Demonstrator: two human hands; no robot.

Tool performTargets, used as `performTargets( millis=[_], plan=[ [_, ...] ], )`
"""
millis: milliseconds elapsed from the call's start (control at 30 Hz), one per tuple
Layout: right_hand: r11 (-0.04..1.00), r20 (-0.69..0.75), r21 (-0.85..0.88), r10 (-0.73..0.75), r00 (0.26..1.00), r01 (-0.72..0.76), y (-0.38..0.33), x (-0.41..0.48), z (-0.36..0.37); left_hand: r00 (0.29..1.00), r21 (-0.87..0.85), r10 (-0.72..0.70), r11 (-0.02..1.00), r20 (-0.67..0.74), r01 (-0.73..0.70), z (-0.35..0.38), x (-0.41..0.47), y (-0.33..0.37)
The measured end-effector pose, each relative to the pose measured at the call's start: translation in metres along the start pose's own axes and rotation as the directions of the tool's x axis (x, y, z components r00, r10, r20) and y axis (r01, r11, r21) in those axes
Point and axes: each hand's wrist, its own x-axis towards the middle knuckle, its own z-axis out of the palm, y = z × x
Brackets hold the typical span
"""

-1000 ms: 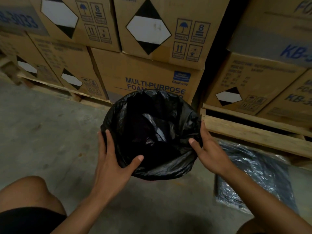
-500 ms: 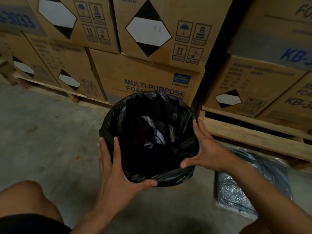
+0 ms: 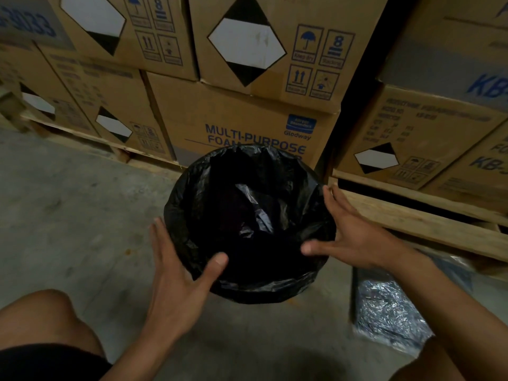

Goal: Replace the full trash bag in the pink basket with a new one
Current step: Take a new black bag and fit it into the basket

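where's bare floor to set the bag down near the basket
Free: the concrete floor left of the black bag, before the pallet. Crowded: right side, where a plastic-wrapped pack lies under the wooden pallet board.

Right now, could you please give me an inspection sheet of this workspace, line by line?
Surface: bare grey concrete floor, scuffed and stained.
Job's things: black trash bag lines a round container, mouth open, its edge folded over the rim; the pink basket itself cannot be seen under it.
Clutter: flat packet of dark plastic in clear wrap lies on the floor, right of the bag.
Hands: left hand open against the bag's left side, thumb on the near rim; right hand open on the right side, thumb over the rim. Neither grips.
Cables: nothing seen.
Surroundings: stacked cardboard boxes on wooden pallets directly behind; the person's knee at lower left.
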Motion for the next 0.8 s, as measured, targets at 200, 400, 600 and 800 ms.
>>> performTargets(
  millis=[200, 400, 600, 800],
  plan=[
    [0.927, -0.178, -0.373, -0.052, 0.983, -0.019, 0.003, 0.007, 0.012, 0.999, 0.05, -0.048, 0.998, -0.007, 0.048, 0.003, 0.008, -0.001],
    [0.702, -0.013, -0.679, -0.307, 0.952, 0.217, -0.003, 0.024, -0.001, 0.83, 0.45, 0.497, 0.699, 0.251, -0.555, 0.006, 0.007, 0.003],
    [0.599, 0.067, -0.74, -0.385, 0.92, 0.305, -0.009, 0.037, -0.02, 0.666, 0.501, 0.494, 0.439, 0.559, -0.746, 0.003, 0.013, -0.012],
    [0.535, 0.22, -0.807, -0.116, 0.968, 0.248, -0.015, 0.076, -0.027, 0.579, 0.417, 0.514, 0.404, 0.633, -0.815, 0.009, 0.003, 0.0]
  ],
)
